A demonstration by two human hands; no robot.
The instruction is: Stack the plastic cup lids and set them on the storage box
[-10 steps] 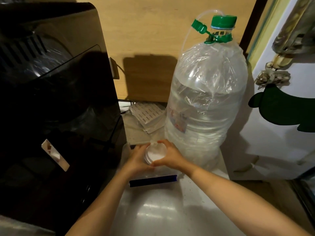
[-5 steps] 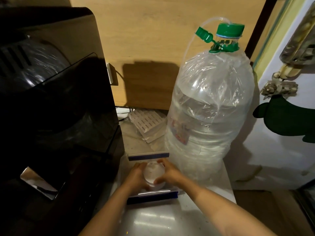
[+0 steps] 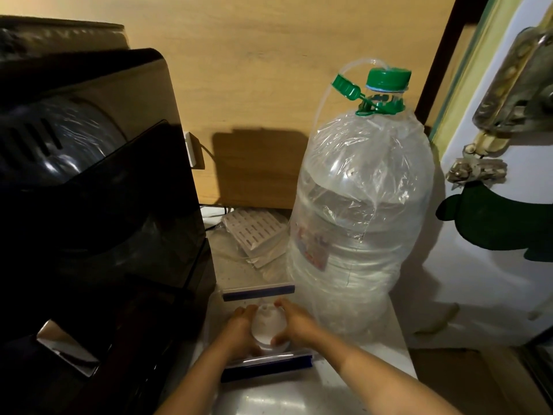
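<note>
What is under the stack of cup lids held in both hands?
The lid stack, gripped by the left hand and right hand, sits over the clear storage box. The hands cover any contact.

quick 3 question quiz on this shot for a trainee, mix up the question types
1. True or false: both hands are on the stack of lids.
2. What stands right behind the right hand?
A. a cardboard box
B. a large water bottle wrapped in clear plastic
C. a metal kettle
3. What colour is the cap of the water bottle?

Key
1. True: the left hand and the right hand cup the stack from either side, over the clear storage box with dark blue edges.
2. B
3. Green
</note>
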